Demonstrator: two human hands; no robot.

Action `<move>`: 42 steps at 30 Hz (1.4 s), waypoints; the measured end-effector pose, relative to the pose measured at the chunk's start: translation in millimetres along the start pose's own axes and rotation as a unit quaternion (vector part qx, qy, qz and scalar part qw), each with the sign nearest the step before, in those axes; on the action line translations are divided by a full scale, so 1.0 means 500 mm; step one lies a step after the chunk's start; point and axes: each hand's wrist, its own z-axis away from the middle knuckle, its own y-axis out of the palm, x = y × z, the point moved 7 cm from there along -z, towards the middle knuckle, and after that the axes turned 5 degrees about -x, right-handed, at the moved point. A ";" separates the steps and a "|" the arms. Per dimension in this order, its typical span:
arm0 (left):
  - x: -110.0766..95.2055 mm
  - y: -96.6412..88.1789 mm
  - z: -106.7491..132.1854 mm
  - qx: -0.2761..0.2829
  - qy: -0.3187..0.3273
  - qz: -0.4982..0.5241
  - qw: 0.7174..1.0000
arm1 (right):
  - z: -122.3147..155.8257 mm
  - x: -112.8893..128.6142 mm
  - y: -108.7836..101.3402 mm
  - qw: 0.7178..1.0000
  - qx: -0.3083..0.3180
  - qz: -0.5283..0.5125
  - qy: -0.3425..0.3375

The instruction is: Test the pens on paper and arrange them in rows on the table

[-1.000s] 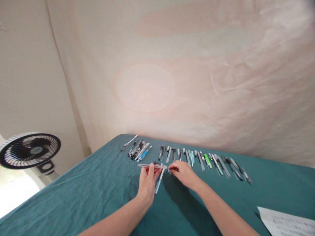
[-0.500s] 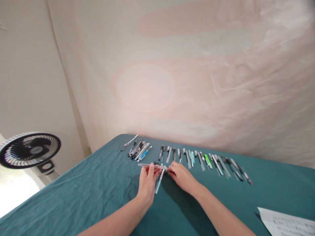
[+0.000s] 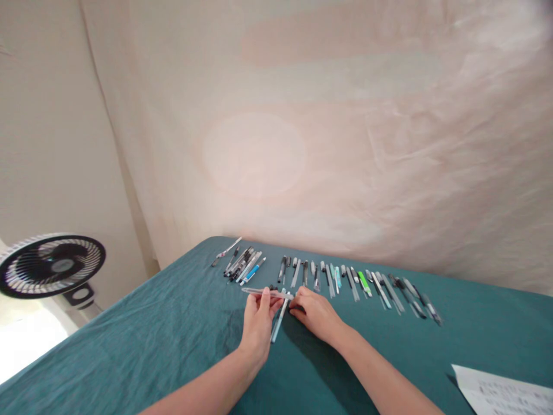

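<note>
Between the thumb and fingers of my left hand (image 3: 258,320) a clear pen (image 3: 254,291) lies nearly level, its tapered end to the left. My right hand (image 3: 315,311) is closed in a pinch at the pen's right end, where the fingers hide the detail. Under the two hands, a light blue pen (image 3: 280,320) rests slantwise on the green cloth. A small dark piece (image 3: 273,287) shows just behind the held pen.
A bunch of pens (image 3: 245,265) lies at the back left, a blue-and-white pen (image 3: 254,271) among them. Along the back right runs a row of pens and caps, one bright green (image 3: 364,283). Written paper (image 3: 501,392) sits front right. A fan (image 3: 54,265) stands left of the table.
My right hand has shifted very slightly left and down against the pen's end. The left hand keeps its hold, and the pens on the cloth have not moved.
</note>
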 end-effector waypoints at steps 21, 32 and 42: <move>-0.012 0.048 0.038 0.113 -0.009 -0.071 0.991 | -0.017 -0.019 -0.078 0.961 -0.049 -0.263 0.070; -0.030 0.084 0.074 0.218 0.072 -0.236 0.944 | -0.010 0.028 -0.067 0.898 -0.007 -0.432 0.084; -0.038 0.084 0.080 0.212 0.106 -0.299 0.924 | -0.011 0.042 -0.092 0.932 -0.062 -0.354 0.045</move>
